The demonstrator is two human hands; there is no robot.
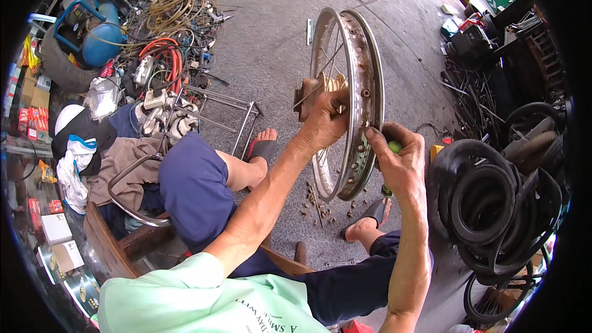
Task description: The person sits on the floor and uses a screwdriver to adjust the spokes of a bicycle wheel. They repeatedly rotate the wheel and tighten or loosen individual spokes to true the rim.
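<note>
A rusty, scuffed metal wheel rim (364,55) stands upright before me, with a hub (306,102) and some spokes inside it. My left hand (324,122) is closed at the rim's inner side, around spokes near the hub. My right hand (401,160) has its thumb on the rim's outer face, where holes show, and its fingers curl round a green-handled tool (394,147), partly hidden. On the grey floor below the wheel lie several small metal pieces (327,213) and a loose rod.
Tangled hoses and cables (176,9) and a blue compressor (102,37) fill the back left. Clothing (111,166) lies by a metal frame (209,111) at left. Black tyres (478,206) are piled at right, below metal parts (468,80). My legs and sandalled feet are below.
</note>
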